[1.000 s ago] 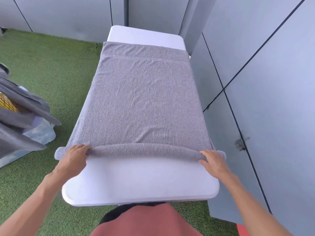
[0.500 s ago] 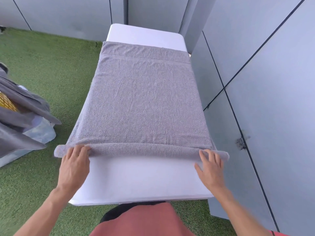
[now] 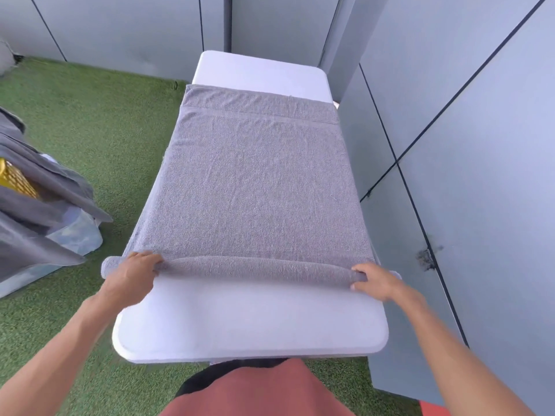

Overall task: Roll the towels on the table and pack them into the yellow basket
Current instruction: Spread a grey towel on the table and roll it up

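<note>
Grey towel on the white table, near edge rolled.

We note the towel lies flat along the table, its near end wound into a narrow roll across the table's width. We record the left hand curled over the roll's left end and the right hand gripping its right end. We see the yellow basket on the green turf to the left, partly under dark grey cloth.

Your left hand and right hand grip the rolled near edge of the towel spread on the table; the basket sits far left.
</note>
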Available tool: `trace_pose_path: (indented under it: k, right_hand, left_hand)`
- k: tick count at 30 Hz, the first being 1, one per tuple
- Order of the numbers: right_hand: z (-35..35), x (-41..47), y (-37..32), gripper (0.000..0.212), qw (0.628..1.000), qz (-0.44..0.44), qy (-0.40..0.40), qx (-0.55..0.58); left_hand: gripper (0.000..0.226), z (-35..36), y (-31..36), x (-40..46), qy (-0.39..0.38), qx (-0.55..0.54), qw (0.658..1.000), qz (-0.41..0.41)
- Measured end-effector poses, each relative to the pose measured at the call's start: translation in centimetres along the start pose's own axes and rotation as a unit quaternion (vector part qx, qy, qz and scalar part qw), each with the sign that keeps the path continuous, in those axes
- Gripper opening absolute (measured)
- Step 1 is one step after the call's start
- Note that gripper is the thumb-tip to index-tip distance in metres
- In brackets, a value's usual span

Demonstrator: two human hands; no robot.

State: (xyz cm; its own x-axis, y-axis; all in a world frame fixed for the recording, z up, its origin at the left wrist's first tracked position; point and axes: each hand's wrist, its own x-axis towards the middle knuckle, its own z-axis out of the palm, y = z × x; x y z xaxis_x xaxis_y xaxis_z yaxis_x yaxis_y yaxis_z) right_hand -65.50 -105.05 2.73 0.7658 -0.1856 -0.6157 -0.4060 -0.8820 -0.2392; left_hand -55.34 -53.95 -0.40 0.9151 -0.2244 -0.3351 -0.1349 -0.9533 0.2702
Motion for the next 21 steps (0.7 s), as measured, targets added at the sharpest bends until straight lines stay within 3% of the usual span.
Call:
trace_pose_path:
  k: [2, 4, 6, 8, 10, 13, 15, 21]
  right_hand:
    - [-0.9, 0.1, -0.1, 0.043, 0.993, 0.023, 0.016, 0.118]
    - [-0.7, 0.2, -0.5, 0.041, 0.979, 0.027, 0.111, 0.169]
    - [0.4, -0.2, -0.9, 0.025, 0.963, 0.008, 0.233, 0.134]
    - [2.8, -1.0, -0.9, 0.018, 0.942, -0.029, 0.332, 0.026]
    - [5.5, -1.9, -0.6, 0.027, 0.92, -0.03, 0.381, -0.085]
    - [7.5, -2.6, -1.0, 0.054, 0.932, -0.025, 0.345, -0.109]
    - [7.0, -1.8, -1.0, 0.062, 0.944, -0.021, 0.314, -0.093]
    - [3.1, 1.0, -1.7, 0.035, 0.972, 0.006, 0.207, -0.112]
  left_hand:
    - [0.034, -1.2, 0.4, 0.8, -0.055, -0.097, 0.993, -0.039]
    - [0.03, -1.7, 0.8, 1.0, -0.007, -0.14, 0.988, -0.06]
    - [0.025, -1.4, 1.0, 0.3, 0.117, -0.1, 0.986, -0.063]
    - [0.021, -0.1, 1.4, -1.0, 0.217, -0.023, 0.975, -0.039]
    - [0.028, 1.8, 1.9, -2.6, 0.238, 0.027, 0.971, 0.014]
    - [0.066, 4.6, 1.6, -3.3, 0.172, 0.041, 0.982, 0.069]
    - [0.076, 4.6, 1.1, -2.2, 0.146, 0.044, 0.985, 0.083]
    - [0.033, 1.9, 1.9, 1.1, 0.109, -0.016, 0.994, 0.03]
